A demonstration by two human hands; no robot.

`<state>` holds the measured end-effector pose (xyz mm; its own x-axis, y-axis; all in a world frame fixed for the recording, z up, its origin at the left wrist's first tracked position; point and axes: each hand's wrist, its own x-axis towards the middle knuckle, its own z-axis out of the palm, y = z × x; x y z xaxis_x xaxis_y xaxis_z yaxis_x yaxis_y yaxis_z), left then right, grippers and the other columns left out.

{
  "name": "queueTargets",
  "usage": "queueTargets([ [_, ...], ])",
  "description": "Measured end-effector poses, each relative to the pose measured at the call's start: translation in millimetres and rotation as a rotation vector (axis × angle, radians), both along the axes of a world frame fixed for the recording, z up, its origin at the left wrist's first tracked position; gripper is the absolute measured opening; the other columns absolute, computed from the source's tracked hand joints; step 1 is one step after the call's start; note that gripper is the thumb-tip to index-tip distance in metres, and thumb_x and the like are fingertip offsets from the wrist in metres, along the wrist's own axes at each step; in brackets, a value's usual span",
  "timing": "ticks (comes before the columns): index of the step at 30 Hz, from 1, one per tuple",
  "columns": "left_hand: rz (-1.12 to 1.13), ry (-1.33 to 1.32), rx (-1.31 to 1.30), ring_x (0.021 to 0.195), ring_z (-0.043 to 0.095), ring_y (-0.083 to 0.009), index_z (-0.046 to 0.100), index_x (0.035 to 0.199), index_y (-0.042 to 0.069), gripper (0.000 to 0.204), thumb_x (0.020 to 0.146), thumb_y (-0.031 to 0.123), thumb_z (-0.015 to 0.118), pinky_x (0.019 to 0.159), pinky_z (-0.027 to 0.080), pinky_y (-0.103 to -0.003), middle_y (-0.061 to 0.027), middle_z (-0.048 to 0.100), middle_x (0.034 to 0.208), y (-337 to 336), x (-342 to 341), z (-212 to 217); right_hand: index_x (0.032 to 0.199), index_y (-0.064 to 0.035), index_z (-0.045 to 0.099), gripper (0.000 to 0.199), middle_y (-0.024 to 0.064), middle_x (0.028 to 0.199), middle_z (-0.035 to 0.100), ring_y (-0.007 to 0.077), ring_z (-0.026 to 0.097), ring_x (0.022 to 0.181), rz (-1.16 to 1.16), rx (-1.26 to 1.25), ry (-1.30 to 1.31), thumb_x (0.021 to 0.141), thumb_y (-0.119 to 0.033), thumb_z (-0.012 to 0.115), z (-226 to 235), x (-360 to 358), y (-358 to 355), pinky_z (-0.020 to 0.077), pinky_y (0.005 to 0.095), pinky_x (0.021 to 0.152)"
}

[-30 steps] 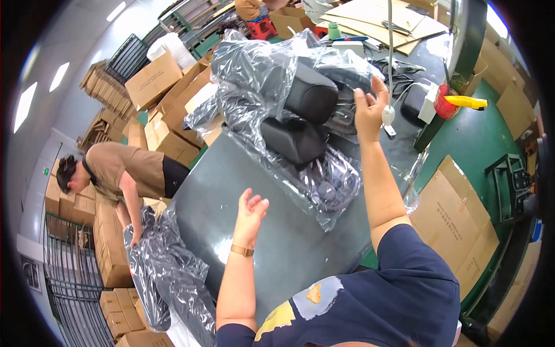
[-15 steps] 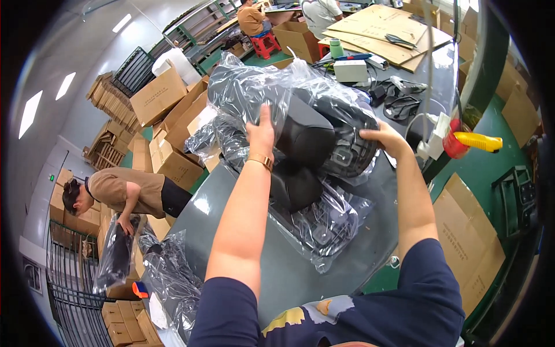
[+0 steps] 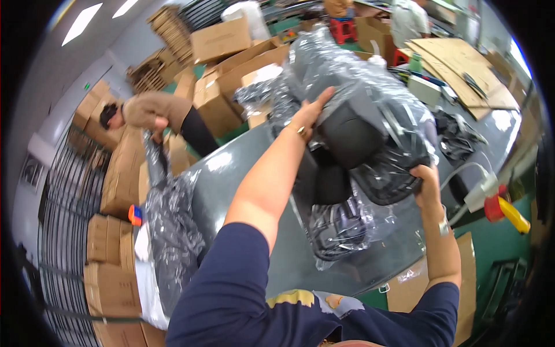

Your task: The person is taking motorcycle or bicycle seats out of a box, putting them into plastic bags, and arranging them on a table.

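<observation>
Over the table I hold a long black padded piece, loosely wrapped in clear plastic, with a squarish black cushion-like bulge on its near side. My left hand grips its left edge, thumb and forefinger spread along the plastic, other fingers hidden beneath. The rounded lower right end is in my right hand, thumb on top. Below lies a similar black padded piece, its lower end in clear plastic on the grey table. The exact kind of these pieces is unclear.
More plastic-wrapped black pieces lie at the left. A person in brown bends beside cardboard boxes. At right are a white box, a black bagged bundle, flat cardboard, and a yellow-handled tool.
My view has turned, shifting the scene. The wrapped piece is still in both hands and has tilted, its right end lower. The person at left has lowered the bagged piece they hold.
</observation>
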<state>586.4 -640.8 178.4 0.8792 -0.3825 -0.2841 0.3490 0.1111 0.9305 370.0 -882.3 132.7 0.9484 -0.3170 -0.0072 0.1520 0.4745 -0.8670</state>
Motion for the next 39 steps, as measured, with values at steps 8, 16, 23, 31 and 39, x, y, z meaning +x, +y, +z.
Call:
queueTargets([
  [8, 0.096, -0.173, -0.033, 0.123, 0.042, -0.0248, -0.002, 0.145, 0.005, 0.120, 0.067, 0.051, 0.077, 0.096, 0.041, -0.036, -0.0173, 0.029, 0.143, 47.1, -64.9, 34.4, 0.114, 0.0057, 0.050, 0.055, 0.0121, 0.101, 0.059, 0.0221, 0.059, 0.091, -0.087, -0.021, -0.125, 0.060, -0.003, 0.047, 40.1, -52.6, 45.8, 0.0460, 0.0290, 0.084],
  [16, 0.199, -0.297, -0.046, 0.119, 0.044, -0.0234, -0.001, 0.145, 0.004, 0.112, 0.073, 0.043, 0.075, 0.098, 0.038, -0.032, -0.0167, 0.037, 0.136, 171.3, -180.2, 88.3, 0.122, 0.0048, 0.045, 0.069, 0.0133, 0.108, 0.058, 0.0250, 0.059, 0.096, 0.040, -0.020, -0.169, 0.055, -0.010, 0.055, 49.1, -106.5, 144.7, 0.0476, 0.0338, 0.086],
  [23, 0.339, -0.079, 0.294, 0.129, 0.034, -0.0275, 0.005, 0.145, 0.001, 0.104, 0.076, 0.048, 0.069, 0.102, 0.032, -0.035, -0.0204, 0.028, 0.143, 318.7, -239.4, 22.0, 0.124, -0.0009, 0.044, 0.068, 0.0080, 0.096, 0.059, 0.0192, 0.058, 0.082, 0.282, 0.270, 0.127, 0.057, 0.004, 0.055, -36.0, -145.1, 281.4, 0.0475, 0.0304, 0.077],
  [31, 0.415, -0.280, 1.184, 0.131, 0.025, -0.0387, 0.011, 0.146, 0.010, 0.096, 0.073, 0.029, 0.070, 0.108, 0.022, -0.039, -0.0270, 0.024, 0.143, 411.5, -307.2, -33.7, 0.128, 0.0015, 0.035, 0.076, 0.0195, 0.109, 0.058, 0.0291, 0.056, 0.105, 0.833, -0.341, 0.223, 0.065, -0.021, 0.071, -160.6, -191.0, 392.4, 0.0413, 0.0354, 0.094],
  [39, 0.025, -0.616, 1.911, 0.129, 0.022, -0.0461, 0.037, 0.137, 0.009, 0.071, 0.071, 0.024, 0.062, 0.107, 0.022, -0.049, -0.0279, 0.028, 0.138, 376.0, -294.5, 2.0, 0.096, -0.0073, 0.067, 0.021, 0.0083, 0.091, 0.067, 0.0217, 0.065, 0.080, 0.472, -0.810, -0.307, 0.078, -0.019, 0.068, -50.5, -129.3, 293.1, 0.0518, 0.0316, 0.071],
])
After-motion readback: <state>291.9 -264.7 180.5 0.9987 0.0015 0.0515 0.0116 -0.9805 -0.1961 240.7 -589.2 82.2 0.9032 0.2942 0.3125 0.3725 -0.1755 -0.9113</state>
